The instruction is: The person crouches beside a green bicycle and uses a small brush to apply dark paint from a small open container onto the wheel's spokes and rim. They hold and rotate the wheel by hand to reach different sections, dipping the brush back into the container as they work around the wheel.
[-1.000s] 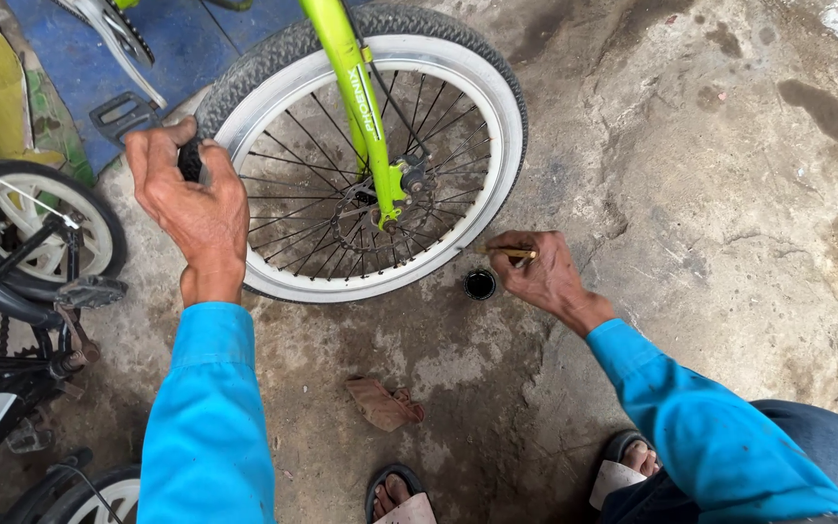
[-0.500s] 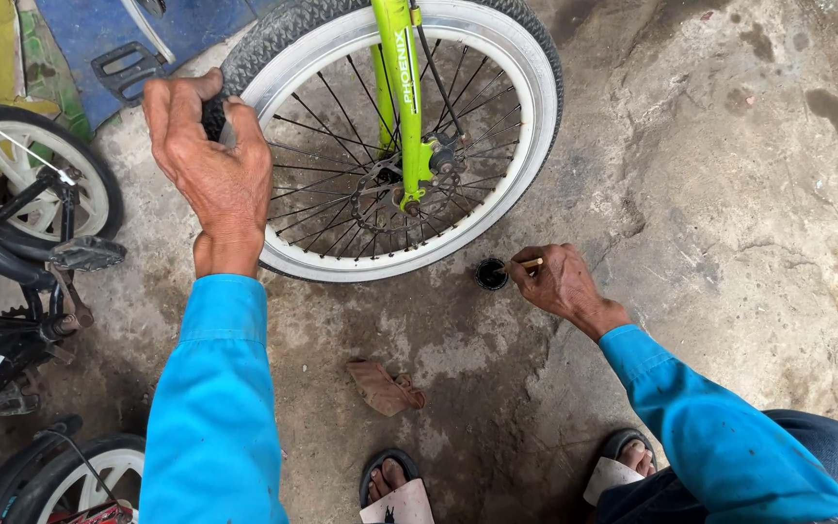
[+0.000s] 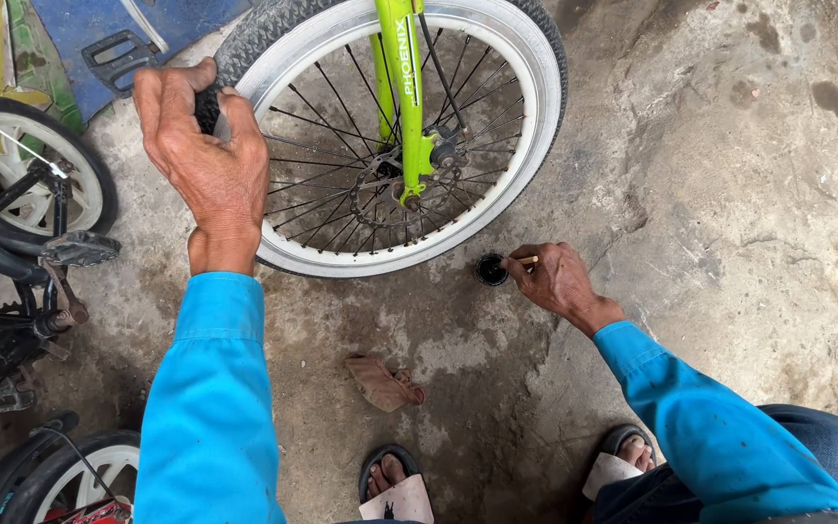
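From the head view, the left hand (image 3: 201, 165) grips the tyre (image 3: 244, 44) of the bicycle wheel (image 3: 535, 126). Just below that wheel, the right hand (image 3: 555, 278) pinches what looks like a thin stick at the small dark cap (image 3: 491, 269); steadying the wheel firmly helps.

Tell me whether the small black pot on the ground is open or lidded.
Open: the small black pot shows a dark round mouth with no lid on it, and the right hand holds a thin stick at its rim. How full it is, cannot tell.
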`<state>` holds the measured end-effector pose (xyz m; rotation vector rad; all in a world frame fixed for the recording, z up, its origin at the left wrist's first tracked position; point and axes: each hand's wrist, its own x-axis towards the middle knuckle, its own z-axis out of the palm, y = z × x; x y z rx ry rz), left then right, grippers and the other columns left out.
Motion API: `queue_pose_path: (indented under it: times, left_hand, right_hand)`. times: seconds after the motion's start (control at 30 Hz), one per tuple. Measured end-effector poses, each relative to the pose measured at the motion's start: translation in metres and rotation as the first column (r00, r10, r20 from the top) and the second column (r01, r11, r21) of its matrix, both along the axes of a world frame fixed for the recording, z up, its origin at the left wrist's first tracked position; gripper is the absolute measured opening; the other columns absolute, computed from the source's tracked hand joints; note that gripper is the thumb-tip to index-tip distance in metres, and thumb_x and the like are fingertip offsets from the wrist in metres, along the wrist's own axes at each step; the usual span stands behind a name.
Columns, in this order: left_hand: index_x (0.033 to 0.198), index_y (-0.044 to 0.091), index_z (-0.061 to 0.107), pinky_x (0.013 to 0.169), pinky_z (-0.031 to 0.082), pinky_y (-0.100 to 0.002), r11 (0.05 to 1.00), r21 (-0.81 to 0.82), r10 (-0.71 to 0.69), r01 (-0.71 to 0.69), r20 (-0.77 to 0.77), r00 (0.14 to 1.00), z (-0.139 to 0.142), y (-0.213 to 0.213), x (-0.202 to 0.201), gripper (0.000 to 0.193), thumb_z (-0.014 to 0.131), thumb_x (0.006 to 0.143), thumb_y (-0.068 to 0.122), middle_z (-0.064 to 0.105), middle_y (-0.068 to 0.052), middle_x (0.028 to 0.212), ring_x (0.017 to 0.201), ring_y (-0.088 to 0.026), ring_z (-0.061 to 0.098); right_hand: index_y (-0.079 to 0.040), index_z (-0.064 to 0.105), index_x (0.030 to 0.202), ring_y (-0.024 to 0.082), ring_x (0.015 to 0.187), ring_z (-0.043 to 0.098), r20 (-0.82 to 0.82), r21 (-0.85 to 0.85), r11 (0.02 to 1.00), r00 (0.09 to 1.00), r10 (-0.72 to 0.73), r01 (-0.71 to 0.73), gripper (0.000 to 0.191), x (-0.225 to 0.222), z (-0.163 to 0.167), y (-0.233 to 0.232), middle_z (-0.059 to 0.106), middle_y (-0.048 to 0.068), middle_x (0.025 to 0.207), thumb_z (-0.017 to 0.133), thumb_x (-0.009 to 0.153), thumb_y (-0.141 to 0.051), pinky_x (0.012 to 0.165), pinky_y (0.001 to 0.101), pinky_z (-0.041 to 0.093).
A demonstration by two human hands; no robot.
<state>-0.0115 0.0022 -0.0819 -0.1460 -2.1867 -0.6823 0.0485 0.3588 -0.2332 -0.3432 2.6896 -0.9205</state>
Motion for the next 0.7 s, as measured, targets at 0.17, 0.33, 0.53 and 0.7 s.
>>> queue_pose_path:
  times: [0.17,0.33,0.53,0.7]
  left_hand:
    - [0.108,-0.003,0.064,0.095,0.052,-0.05,1.0,-0.008,0.003,-0.003,0.002,1.0,-0.0004,-0.0003,-0.0006,0.014,0.068,0.097,-0.011,0.054,-0.015,0.116,0.113,-0.03,0.062]
    - [0.109,-0.003,0.064,0.095,0.052,-0.05,1.0,-0.019,0.002,-0.002,0.003,1.0,-0.0011,-0.0007,-0.0007,0.015,0.068,0.097,-0.011,0.055,-0.014,0.116,0.113,-0.03,0.062]
    - [0.109,-0.003,0.064,0.093,0.051,-0.05,1.0,-0.012,0.008,-0.008,0.016,1.0,0.0001,-0.0002,0.0003,0.015,0.068,0.097,-0.01,0.054,-0.015,0.115,0.112,-0.03,0.061]
    - [0.11,-0.003,0.065,0.092,0.05,-0.05,1.0,-0.018,0.003,-0.003,0.006,1.0,0.0008,0.0,0.0006,0.015,0.068,0.097,-0.01,0.053,-0.015,0.113,0.11,-0.03,0.061]
  right_hand:
    - [-0.004,0.08,0.106,0.028,0.064,0.074,0.028,0.045,0.999,0.999,0.026,-0.027,0.032,0.0008,0.0014,-0.0006,0.074,0.017,0.066,0.068,0.096,-0.032,0.089,0.0424,0.053]
    - [-0.006,0.08,0.108,0.026,0.064,0.074,0.071,0.057,0.998,0.997,0.01,-0.014,0.032,0.0016,0.0056,-0.0024,0.074,0.016,0.064,0.067,0.096,-0.033,0.089,0.0406,0.054]
    - [-0.008,0.079,0.11,0.026,0.064,0.072,0.068,0.076,0.997,0.997,0.02,-0.025,0.032,0.002,0.0059,-0.0023,0.073,0.016,0.06,0.065,0.097,-0.034,0.095,0.0411,0.05]
    - [-0.009,0.08,0.11,0.027,0.065,0.07,0.069,0.093,0.995,0.997,0.015,-0.022,0.032,0.0024,0.0021,-0.0014,0.073,0.015,0.063,0.066,0.098,-0.035,0.092,0.0423,0.05]
